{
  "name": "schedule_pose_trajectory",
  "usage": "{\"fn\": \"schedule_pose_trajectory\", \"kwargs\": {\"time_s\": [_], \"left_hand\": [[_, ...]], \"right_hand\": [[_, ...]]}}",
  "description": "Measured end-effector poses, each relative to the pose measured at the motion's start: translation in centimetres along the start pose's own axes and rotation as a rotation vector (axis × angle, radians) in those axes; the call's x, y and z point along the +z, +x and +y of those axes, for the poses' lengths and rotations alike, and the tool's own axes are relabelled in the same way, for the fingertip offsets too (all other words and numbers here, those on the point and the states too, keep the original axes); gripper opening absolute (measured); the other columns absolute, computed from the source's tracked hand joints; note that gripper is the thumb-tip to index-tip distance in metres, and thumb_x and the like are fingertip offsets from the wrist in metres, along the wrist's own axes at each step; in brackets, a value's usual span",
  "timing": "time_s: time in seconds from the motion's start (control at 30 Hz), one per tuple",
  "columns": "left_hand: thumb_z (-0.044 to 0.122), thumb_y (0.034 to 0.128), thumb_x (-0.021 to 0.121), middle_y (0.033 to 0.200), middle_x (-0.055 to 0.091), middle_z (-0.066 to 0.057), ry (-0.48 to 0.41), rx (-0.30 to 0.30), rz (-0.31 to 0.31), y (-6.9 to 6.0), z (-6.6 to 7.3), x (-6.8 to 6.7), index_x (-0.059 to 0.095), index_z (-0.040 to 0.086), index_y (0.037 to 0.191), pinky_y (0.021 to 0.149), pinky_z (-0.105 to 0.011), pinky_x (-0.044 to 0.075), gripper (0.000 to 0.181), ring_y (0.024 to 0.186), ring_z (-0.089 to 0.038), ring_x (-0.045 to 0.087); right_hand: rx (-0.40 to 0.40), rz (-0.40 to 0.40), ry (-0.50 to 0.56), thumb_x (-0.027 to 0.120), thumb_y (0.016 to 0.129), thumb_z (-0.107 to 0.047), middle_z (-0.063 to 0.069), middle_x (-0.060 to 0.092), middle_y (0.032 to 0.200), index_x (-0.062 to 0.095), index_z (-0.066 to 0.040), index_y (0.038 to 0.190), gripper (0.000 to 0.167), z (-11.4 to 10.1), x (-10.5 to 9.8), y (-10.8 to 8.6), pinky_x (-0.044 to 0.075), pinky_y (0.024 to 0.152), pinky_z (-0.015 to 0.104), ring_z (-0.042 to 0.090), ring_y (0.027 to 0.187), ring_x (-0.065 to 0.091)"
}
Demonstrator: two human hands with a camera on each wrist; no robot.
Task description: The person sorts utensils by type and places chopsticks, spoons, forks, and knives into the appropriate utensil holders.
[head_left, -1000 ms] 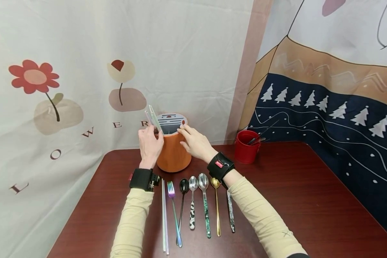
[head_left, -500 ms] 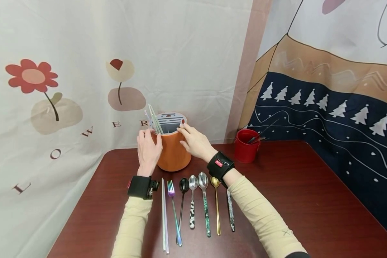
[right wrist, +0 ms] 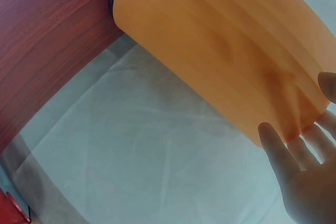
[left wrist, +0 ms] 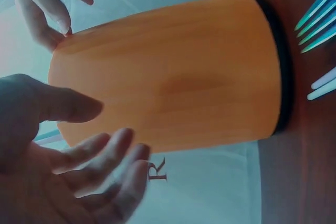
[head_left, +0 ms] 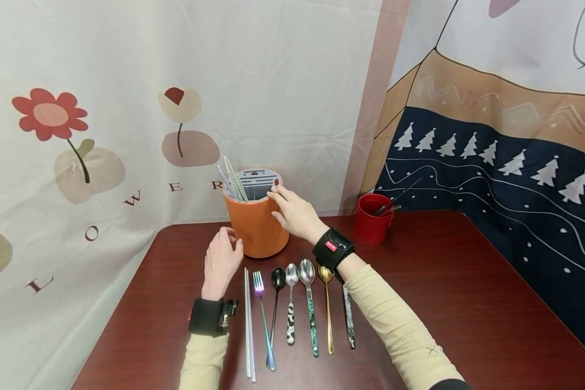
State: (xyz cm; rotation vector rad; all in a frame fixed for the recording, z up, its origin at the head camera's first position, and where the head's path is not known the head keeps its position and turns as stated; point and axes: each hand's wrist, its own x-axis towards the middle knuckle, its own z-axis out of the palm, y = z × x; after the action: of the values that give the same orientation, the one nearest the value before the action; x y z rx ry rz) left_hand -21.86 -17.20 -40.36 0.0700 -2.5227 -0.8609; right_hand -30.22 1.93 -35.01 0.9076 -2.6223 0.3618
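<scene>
My left hand (head_left: 221,260) hangs in front of the orange container (head_left: 258,230), low on its left, fingers loosely bent and holding nothing. In the left wrist view that hand (left wrist: 79,150) shows spread fingers before the container's wall (left wrist: 173,77). The fairly straight fingers of my right hand (head_left: 298,215) rest on the container's right rim; in the right wrist view the hand (right wrist: 310,182) touches the rim end of the container (right wrist: 220,45). Several pale chopsticks (head_left: 234,181) lean against the left side inside the container.
In front of the container lie a pair of chopsticks (head_left: 248,325), a rainbow fork (head_left: 262,309), a black spoon (head_left: 278,279), a silver spoon (head_left: 307,272), a gold spoon (head_left: 325,275) and other cutlery. A red bucket (head_left: 370,222) holding thin utensils stands right. Cloth hangs behind.
My left hand has let go of the chopsticks, which now lean in the container, and has come down and towards me. The right hand has stayed at the rim.
</scene>
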Motion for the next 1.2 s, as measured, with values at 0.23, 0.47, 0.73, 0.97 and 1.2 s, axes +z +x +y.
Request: {"fn": "schedule_pose_trajectory", "kwargs": {"time_s": [0.23, 0.47, 0.73, 0.97, 1.2], "left_hand": [[0.017, 0.0877, 0.057, 0.089, 0.064, -0.021, 0.148, -0.073, -0.280, -2.3, -0.8, 0.1, 0.055, -0.003, 0.098, 0.065, -0.048, 0.050, 0.023, 0.080, -0.039, 0.064], [0.020, 0.0869, 0.060, 0.105, 0.063, -0.031, 0.259, -0.194, -0.513, -3.7, -1.1, 0.8, 0.053, -0.012, 0.112, 0.075, -0.050, 0.051, 0.041, 0.093, -0.043, 0.063], [0.014, 0.0809, 0.059, 0.085, 0.061, -0.016, 0.291, -0.236, -0.591, -4.1, -0.8, 1.6, 0.059, 0.000, 0.080, 0.064, -0.043, 0.047, 0.014, 0.076, -0.029, 0.057], [0.012, 0.0798, 0.061, 0.081, 0.061, -0.014, 0.336, -0.267, -0.639, -4.3, -0.8, 2.1, 0.060, 0.003, 0.072, 0.063, -0.043, 0.048, 0.011, 0.075, -0.027, 0.057], [0.013, 0.0812, 0.062, 0.071, 0.057, -0.012, 0.330, -0.316, -0.643, -4.5, -0.7, 2.7, 0.062, 0.003, 0.075, 0.054, -0.035, 0.045, 0.012, 0.063, -0.025, 0.055]], "right_hand": [[-0.002, 0.008, 0.002, 0.056, 0.096, -0.027, 0.006, 0.039, 0.151, 0.044, -0.013, 0.142, 0.049, 0.1, 0.1, 0.1, 0.049, 0.097, 0.040, 0.023, 0.138, 0.041], [0.002, 0.006, 0.013, 0.056, 0.096, -0.026, 0.006, 0.038, 0.151, 0.044, -0.013, 0.142, 0.049, 0.2, 0.2, -0.1, 0.048, 0.098, 0.041, 0.023, 0.138, 0.040], [0.005, 0.007, 0.005, 0.056, 0.096, -0.027, 0.006, 0.038, 0.151, 0.044, -0.013, 0.142, 0.049, 0.3, 0.4, 0.0, 0.049, 0.097, 0.040, 0.023, 0.138, 0.040], [0.003, 0.007, 0.006, 0.056, 0.096, -0.026, 0.006, 0.039, 0.151, 0.045, -0.013, 0.141, 0.049, 0.3, 0.3, 0.1, 0.050, 0.095, 0.041, 0.023, 0.138, 0.041], [0.001, 0.016, 0.006, 0.056, 0.096, -0.026, 0.006, 0.039, 0.151, 0.045, -0.013, 0.141, 0.049, 0.2, 0.3, 0.0, 0.049, 0.096, 0.041, 0.023, 0.137, 0.041]]}}
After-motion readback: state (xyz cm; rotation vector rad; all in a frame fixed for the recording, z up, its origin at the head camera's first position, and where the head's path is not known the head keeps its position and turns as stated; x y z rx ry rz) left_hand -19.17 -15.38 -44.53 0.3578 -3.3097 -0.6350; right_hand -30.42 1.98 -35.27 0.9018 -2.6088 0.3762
